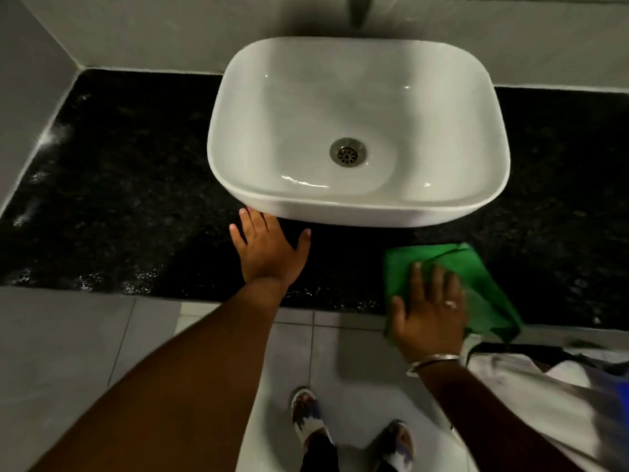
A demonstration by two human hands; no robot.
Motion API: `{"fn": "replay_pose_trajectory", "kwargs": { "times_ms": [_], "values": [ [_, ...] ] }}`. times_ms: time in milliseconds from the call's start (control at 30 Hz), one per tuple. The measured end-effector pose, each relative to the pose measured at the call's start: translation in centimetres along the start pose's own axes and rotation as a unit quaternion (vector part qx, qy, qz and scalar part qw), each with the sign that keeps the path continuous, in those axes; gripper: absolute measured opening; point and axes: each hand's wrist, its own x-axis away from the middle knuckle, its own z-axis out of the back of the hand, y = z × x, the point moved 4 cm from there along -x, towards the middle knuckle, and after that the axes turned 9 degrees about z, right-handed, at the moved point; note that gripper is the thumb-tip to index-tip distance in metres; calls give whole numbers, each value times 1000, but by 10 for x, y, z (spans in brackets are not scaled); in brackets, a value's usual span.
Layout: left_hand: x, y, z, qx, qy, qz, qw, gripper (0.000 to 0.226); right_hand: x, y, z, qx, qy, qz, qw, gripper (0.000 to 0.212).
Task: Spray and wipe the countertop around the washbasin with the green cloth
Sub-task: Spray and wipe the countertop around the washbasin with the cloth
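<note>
A white washbasin (357, 131) stands on a black speckled countertop (119, 185). My left hand (269, 250) lies flat and open on the countertop, fingertips touching the basin's front left corner. My right hand (430, 308) presses flat on the green cloth (476, 267), which lies spread on the countertop's front edge, right of the basin's middle. Part of the cloth hangs over the edge. Wet spray marks show on the left part of the countertop. No spray bottle is in view.
Grey walls (30, 107) close the countertop at the left and back. A tap spout (359, 8) hangs above the basin. Below the counter edge lie a grey tiled floor (340, 362) and my sandalled feet (308, 413). White clothing (544, 396) is at the right.
</note>
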Motion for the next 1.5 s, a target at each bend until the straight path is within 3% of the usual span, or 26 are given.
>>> {"fn": "replay_pose_trajectory", "kwargs": {
  "times_ms": [100,233,367,467,633,833,967,1100,1200,1400,1500],
  "values": [
    [1,1,0,0,-3,3,1000,100,2,-52,-11,2,-35,60,998,71],
    [-2,0,4,6,0,9,1000,104,-2,-4,-2,22,-58,116,991,69],
    [2,-1,5,2,-14,30,999,107,-2,85,14,35,-24,33,999,69],
    [-1,-3,6,6,-43,27,999,108,-6,86,14,26,-14,-41,999,67],
    [-33,-41,35,6,0,9,1000,92,-7,12,10,-6,-2,-89,996,69],
    [-127,-128,66,-69,7,-6,998,91,-10,-98,-11,-25,-62,58,996,73],
    [-153,-182,55,-74,-40,-3,996,99,-14,-96,-11,-5,-73,117,990,79],
    [-155,-192,46,-37,-22,-30,999,94,-13,-112,-9,4,-54,24,998,74],
    [-155,-190,44,-20,-17,-41,999,93,-11,-173,-15,2,-36,-40,999,73],
    [-154,-188,45,2,-24,-55,998,92,-26,-335,-44,-1,-60,60,996,71],
    [-154,-188,46,11,-32,-54,998,93,-26,-343,-47,-1,-89,192,977,64]
  ]
}}
